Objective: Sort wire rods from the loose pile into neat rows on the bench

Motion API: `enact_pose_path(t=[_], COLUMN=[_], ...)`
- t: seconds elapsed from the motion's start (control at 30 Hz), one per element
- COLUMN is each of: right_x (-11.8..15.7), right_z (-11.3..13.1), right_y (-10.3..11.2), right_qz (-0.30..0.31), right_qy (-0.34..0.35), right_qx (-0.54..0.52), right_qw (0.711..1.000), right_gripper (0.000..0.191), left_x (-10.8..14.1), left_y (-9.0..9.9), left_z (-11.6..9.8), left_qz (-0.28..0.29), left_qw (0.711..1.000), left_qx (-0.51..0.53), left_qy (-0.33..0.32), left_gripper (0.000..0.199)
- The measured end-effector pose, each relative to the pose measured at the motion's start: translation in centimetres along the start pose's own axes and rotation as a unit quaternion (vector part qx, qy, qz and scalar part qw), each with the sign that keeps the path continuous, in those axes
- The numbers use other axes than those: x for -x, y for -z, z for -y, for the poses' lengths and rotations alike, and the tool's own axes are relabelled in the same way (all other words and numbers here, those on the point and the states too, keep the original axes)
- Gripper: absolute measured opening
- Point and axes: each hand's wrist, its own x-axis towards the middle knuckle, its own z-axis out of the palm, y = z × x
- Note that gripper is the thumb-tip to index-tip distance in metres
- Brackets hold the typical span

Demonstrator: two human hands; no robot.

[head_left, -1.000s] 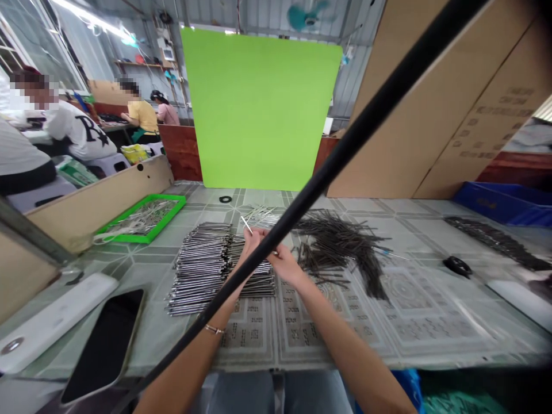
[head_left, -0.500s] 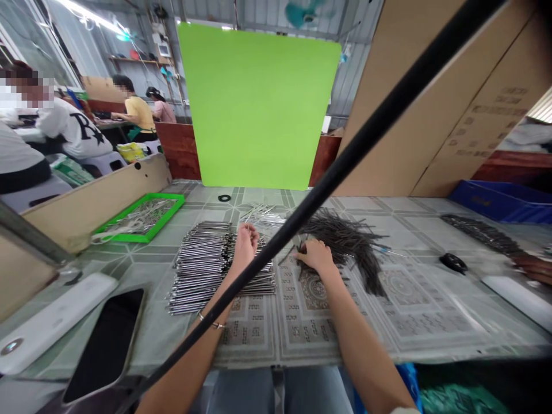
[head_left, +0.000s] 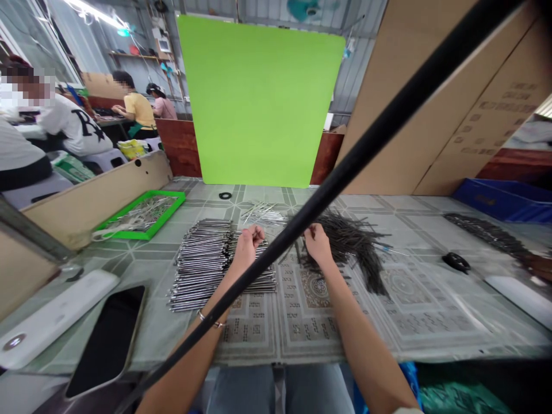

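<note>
Head view: left hand point(head_left: 246, 247) and right hand point(head_left: 318, 244) were apart, with a black pole point(head_left: 345, 172) crossing the view between them. Left fingers curled together at the far edge of the tidy stack of steel rods point(head_left: 202, 264). Right fingers pinched at the near edge of the loose dark rod pile point(head_left: 357, 247). Could not tell if either hand held a rod. State as laid out: stack large and aligned, dark pile sizeable and unaligned, small bright loose bunch point(head_left: 261, 214) beyond the stack. More metal pieces lay in a green tray point(head_left: 172, 198), off the patterned table cover point(head_left: 414, 328). Only legible writing: big "R" on a co-worker's shirt point(head_left: 84, 129). Carton print point(head_left: 500, 106) unreadable.
</note>
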Motion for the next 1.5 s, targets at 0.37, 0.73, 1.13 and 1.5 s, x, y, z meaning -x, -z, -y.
enact_pose_path(t=[0.37, 0.73, 1.13, 1.5], right_x=[4.6, 5.9, 6.1, 5.8], right_z=[4.7, 5.3, 5.8, 4.9], right_y=[-3.9, -4.6, -4.2, -5.0], right_qz=[0.159, 0.221, 0.242, 0.187], right_qy=[0.217, 0.236, 0.227, 0.204], right_qx=[-0.158, -0.085, -0.079, -0.152], right_qw=[0.95, 0.943, 0.94, 0.949], right_gripper=[0.021, 0.022, 0.023, 0.023], left_x=[-1.1, -1.4, -1.4, -0.4], left_y=[1.2, 1.6, 1.6, 0.1], left_z=[-2.2, -1.8, -1.5, 0.3], left_qz=[-0.192, -0.218, -0.214, -0.036], left_qw=[0.89, 0.886, 0.9, 0.991], left_qx=[0.407, 0.403, 0.375, 0.132], left_qy=[0.067, 0.075, 0.061, 0.003], left_gripper=[0.058, 0.058, 0.057, 0.067])
